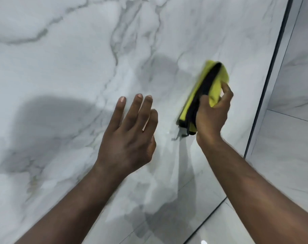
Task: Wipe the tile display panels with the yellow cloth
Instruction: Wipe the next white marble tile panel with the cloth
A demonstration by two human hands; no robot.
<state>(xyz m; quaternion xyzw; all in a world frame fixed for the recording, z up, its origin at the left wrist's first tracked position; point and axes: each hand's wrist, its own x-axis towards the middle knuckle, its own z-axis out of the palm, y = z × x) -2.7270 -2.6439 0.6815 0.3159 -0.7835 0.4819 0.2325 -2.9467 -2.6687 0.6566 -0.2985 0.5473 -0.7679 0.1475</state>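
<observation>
Head view is nearly all one tile display panel (79, 59), white marble with grey veins. Why stand so close to it?
– Wiping needs pressure, I'd judge. That panel fills everything left of the right fingers. Just right of them runs a dark edge strip (265, 95), with a second panel (294, 138) beyond it. Low down there's what looks like a glossy floor (220, 229).
– And the arms?
– Both forearms reach up from the bottom of the frame. The right hand (213, 113) is higher and nearer the strip. The left hand (130, 136) is lower, left of the right fingers and apart from them.
– Where's the yellow cloth (214, 81)?
– In the right hand, folded into a long pad with a black border (206, 85). It sticks out above and below the fingers (227, 90), which are clamped round its middle, with the back of the hand toward the camera. Folded that way it offers a firm flat face, I think. It's blurred, so probably mid-stroke, but I can't tell whether it's pressing on the tile.
– The left does nothing?
– Its fingers (139, 106) are straight and spread, palm toward the panel, holding nothing. Likely a brace for balance. I can't tell if the tips touch the marble.
– How far along?
– Hard to judge. The panel past the strip probably remains to be done.
</observation>
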